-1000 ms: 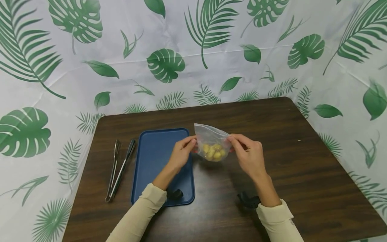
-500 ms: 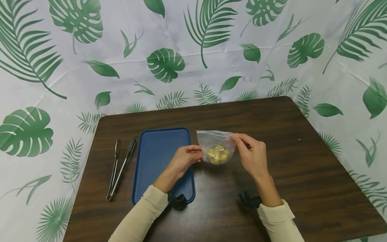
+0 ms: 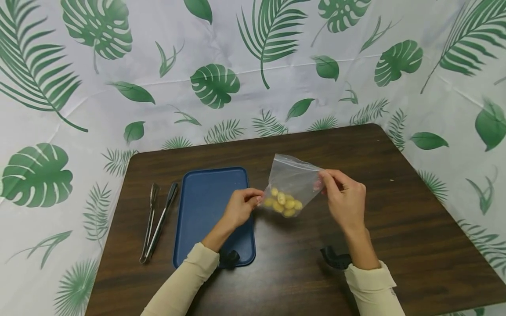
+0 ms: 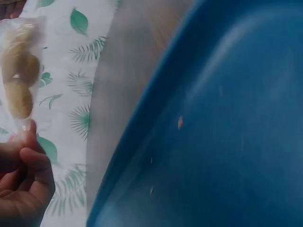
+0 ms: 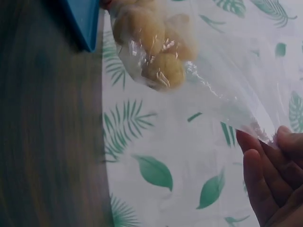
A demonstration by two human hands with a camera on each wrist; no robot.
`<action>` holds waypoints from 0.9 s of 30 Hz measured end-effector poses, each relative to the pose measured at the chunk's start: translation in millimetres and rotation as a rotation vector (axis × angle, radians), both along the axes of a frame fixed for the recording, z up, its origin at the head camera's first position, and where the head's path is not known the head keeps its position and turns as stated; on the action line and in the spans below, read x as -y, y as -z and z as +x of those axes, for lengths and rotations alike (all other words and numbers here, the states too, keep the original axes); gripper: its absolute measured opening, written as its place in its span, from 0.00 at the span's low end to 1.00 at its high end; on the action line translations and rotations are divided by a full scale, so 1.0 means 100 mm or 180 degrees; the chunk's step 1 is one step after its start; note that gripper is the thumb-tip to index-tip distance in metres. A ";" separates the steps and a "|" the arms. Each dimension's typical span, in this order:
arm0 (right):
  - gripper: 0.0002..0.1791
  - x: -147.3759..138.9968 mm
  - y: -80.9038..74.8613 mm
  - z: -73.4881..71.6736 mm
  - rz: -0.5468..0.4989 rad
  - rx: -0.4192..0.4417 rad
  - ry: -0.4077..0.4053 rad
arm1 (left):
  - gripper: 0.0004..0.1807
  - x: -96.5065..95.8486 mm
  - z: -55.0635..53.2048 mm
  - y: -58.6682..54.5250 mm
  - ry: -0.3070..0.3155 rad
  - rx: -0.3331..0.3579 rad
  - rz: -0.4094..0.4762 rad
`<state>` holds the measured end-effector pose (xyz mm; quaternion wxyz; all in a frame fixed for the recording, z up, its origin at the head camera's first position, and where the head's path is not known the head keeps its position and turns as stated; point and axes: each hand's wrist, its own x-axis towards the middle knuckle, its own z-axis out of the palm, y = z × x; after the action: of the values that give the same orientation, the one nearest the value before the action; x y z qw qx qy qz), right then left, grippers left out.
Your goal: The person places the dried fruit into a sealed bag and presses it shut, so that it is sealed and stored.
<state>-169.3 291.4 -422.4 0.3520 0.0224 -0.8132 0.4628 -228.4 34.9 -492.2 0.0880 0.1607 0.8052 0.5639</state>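
Observation:
A clear zip bag (image 3: 294, 180) hangs tilted between my two hands, above the table right of the tray. Several small yellow-brown, potato-like lumps (image 3: 282, 202) have gathered in its lower left part. My left hand (image 3: 240, 206) pinches the bag's lower left corner. My right hand (image 3: 348, 199) pinches its upper right side near the zip edge. In the left wrist view the left hand (image 4: 28, 175) grips the corner by thumb and finger, with the lumps (image 4: 19, 92) just above. The right wrist view has the stretched plastic (image 5: 222, 90) running to the right hand (image 5: 277, 175).
Under my left forearm lies a blue tray (image 3: 205, 193), with a few tiny crumbs (image 4: 180, 122) on it. Metal tongs (image 3: 156, 228) lie left of the tray on the dark wood table (image 3: 395, 228). A leaf-print cloth (image 3: 276, 101) hangs behind.
My right hand has moved right and drawn the bag out flatter and more tilted. The left hand has slid from the bag's side down to its lower corner. The lumps have shifted lower left.

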 end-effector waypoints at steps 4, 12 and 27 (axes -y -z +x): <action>0.06 0.06 0.03 0.00 -0.0172 -0.0041 -0.0061 | 0.13 0.04 -0.01 -0.02 0.0100 -0.0097 -0.0015; 0.08 0.15 0.04 -0.03 -0.0166 -0.0039 -0.0169 | 0.15 0.10 -0.03 0.04 0.0164 0.0102 0.0018; 0.06 0.13 0.13 0.00 0.0212 0.0227 -0.0370 | 0.23 0.18 -0.09 -0.20 0.0595 0.0036 -0.0315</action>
<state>-169.0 278.7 -435.0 0.2945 0.0648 -0.8375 0.4557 -237.9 16.5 -471.9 0.1526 0.2274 0.8131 0.5138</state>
